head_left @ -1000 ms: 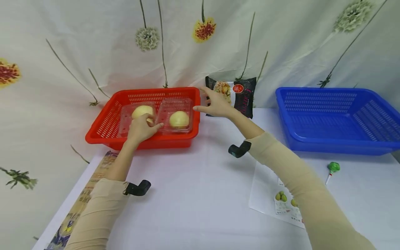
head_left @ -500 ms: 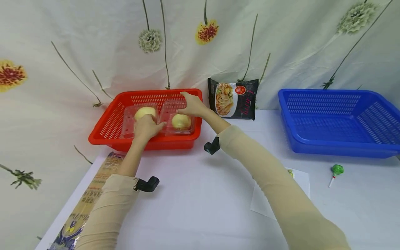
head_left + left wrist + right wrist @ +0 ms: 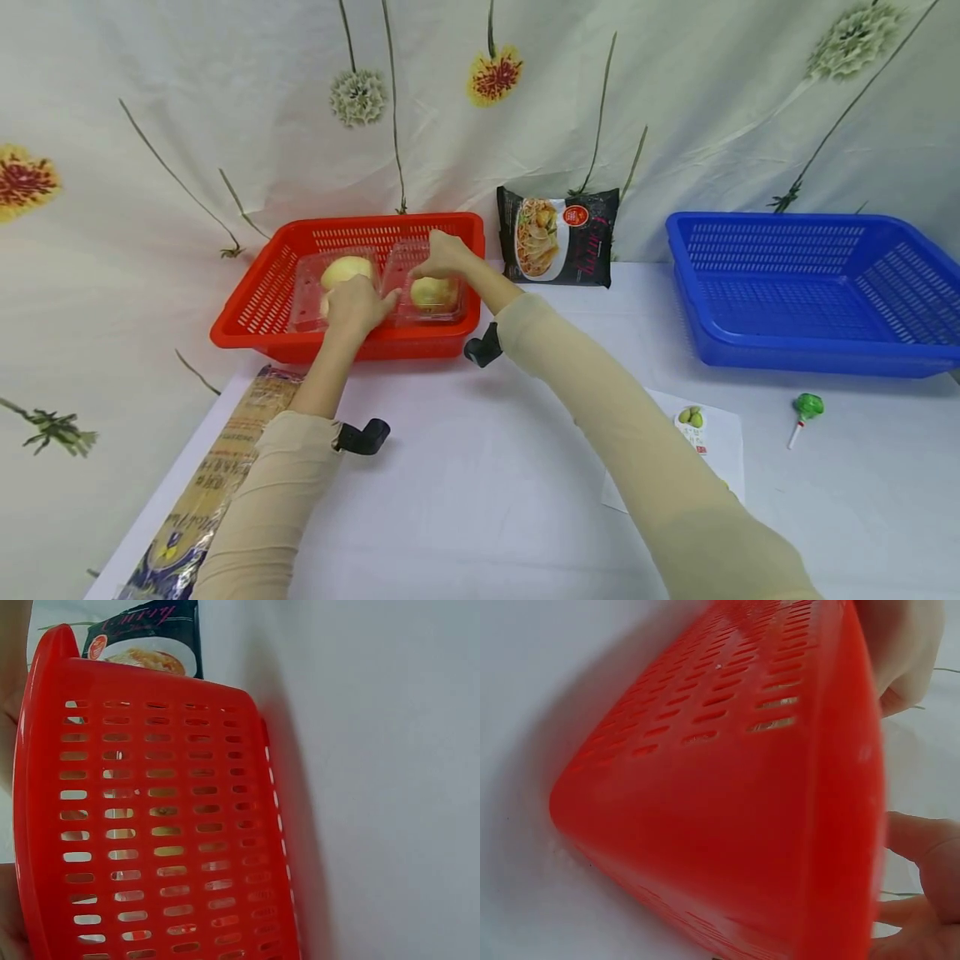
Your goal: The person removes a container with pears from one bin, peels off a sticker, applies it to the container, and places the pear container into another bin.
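Pale yellow round items (image 3: 347,268) sit in clear plastic packaging (image 3: 302,308) inside a red basket (image 3: 442,343). Nearest spreads the white tabletop (image 3: 465,517), with a long golden packet (image 3: 213,467) along its left edge; then a printed sheet (image 3: 718,429) and green lollipop (image 3: 808,407). Left hand (image 3: 355,308) and right hand (image 3: 442,255) reach over the items; whether either grips I cannot tell. Beyond: a blue basket (image 3: 810,350), black packet (image 3: 592,242), flowered cloth (image 3: 690,100). Since a second ago, the right hand has moved left from the basket's rim.
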`<state>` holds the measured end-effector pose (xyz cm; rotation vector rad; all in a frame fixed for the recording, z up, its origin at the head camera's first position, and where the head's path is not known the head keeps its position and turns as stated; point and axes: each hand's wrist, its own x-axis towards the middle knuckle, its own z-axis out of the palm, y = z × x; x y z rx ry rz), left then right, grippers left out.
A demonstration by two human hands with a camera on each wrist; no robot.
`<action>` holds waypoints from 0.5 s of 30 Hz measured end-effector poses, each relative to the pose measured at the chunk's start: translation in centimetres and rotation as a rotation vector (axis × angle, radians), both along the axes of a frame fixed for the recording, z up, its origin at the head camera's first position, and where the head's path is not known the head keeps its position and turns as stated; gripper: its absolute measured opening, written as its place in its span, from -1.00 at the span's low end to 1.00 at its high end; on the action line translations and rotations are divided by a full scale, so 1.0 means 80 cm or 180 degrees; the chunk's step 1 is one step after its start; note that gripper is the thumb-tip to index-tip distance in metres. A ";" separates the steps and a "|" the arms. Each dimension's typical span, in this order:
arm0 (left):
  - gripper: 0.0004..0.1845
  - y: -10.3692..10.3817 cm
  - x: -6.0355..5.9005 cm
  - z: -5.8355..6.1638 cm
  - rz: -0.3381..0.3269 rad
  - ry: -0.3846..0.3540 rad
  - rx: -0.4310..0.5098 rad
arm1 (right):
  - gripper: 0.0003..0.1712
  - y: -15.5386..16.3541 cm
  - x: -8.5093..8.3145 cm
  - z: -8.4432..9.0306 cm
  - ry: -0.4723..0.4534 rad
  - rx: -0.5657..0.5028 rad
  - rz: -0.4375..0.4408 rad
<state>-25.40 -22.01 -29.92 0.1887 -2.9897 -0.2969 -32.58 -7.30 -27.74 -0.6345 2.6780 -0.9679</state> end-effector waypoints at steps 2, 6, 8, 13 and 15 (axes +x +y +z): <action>-0.51 -0.001 -0.001 0.000 -0.0012 0.0011 0.0084 | -0.34 -0.001 0.000 -0.001 -0.0062 0.0034 -0.0065; -0.54 -0.003 -0.001 -0.001 0.0037 0.0075 0.0350 | -0.46 -0.001 0.001 -0.001 -0.0139 0.0011 -0.0226; -0.56 -0.005 0.000 -0.002 0.0114 0.0118 0.0487 | -0.49 -0.001 0.001 -0.001 -0.0179 0.0005 -0.0289; -0.54 -0.017 0.005 -0.002 0.0325 0.0257 0.0964 | -0.49 -0.004 0.001 -0.002 -0.0228 0.0022 -0.0349; -0.53 -0.023 0.006 -0.001 0.0376 0.0285 0.1306 | -0.49 -0.007 0.001 -0.003 -0.0210 0.0011 -0.0317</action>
